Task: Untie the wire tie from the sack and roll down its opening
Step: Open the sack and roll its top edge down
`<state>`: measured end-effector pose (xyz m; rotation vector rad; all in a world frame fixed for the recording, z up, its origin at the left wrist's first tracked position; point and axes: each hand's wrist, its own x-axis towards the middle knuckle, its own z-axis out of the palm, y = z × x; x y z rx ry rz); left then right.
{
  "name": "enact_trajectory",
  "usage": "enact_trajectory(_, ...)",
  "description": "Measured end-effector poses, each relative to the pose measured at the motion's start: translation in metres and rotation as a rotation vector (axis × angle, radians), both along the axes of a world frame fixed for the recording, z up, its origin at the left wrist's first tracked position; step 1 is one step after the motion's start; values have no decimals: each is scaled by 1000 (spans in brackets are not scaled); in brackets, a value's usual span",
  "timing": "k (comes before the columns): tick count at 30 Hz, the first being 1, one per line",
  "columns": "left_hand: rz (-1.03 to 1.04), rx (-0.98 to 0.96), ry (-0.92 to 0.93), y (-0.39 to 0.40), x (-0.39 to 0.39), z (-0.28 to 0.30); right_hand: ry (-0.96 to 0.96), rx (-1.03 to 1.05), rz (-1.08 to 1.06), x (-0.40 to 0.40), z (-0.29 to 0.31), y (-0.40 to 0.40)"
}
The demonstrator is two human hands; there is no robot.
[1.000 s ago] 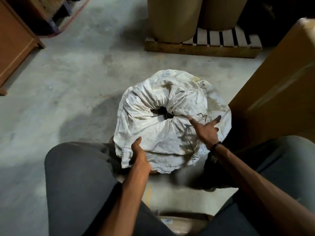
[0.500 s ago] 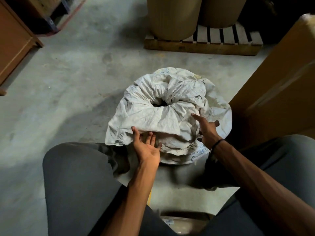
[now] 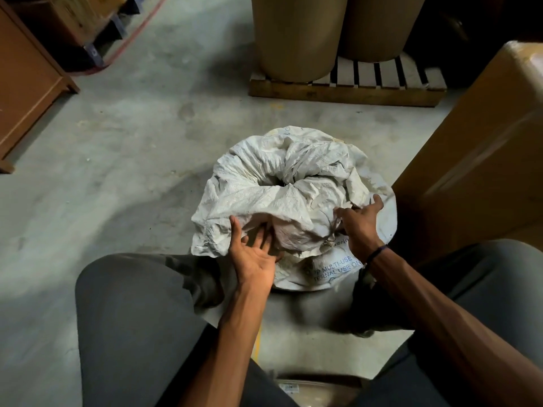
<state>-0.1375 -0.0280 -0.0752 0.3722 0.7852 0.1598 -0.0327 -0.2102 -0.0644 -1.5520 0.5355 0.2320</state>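
Observation:
A white woven sack (image 3: 258, 183) stands on the concrete floor between my knees. Its top is rolled into a thick crumpled ring around a small dark opening (image 3: 274, 181). My left hand (image 3: 254, 254) is palm up at the near side, its straight fingers slid under the rolled fold and its thumb lying against the fabric. My right hand (image 3: 360, 221) rests on the right side of the roll, thumb spread outward, fingertips tucked into the fold and hidden. No wire tie shows.
A wooden pallet (image 3: 346, 89) carrying two large brown drums (image 3: 296, 36) sits just beyond the sack. A big cardboard box (image 3: 482, 154) stands close on the right, brown furniture (image 3: 26, 83) at the far left. My grey-trousered knees (image 3: 141, 312) flank the sack.
The rolled rim has been pushed lower, baring printed text on the sack's near side. My left hand turned palm up and slid under the fold; my right hand moved outward along the right edge.

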Motion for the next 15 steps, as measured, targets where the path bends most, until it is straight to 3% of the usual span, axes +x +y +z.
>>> enact_trajectory(4, 0, 56, 42, -6, 6, 5, -218, -41, 52, -9, -1, 2)
enact_trajectory(9, 68, 75, 87, -11, 7, 11, -460, -258, 144, -14, -3, 7)
enact_trajectory(15, 145, 164, 171, -11, 0, 14, -594, -284, 194, -24, 11, 13)
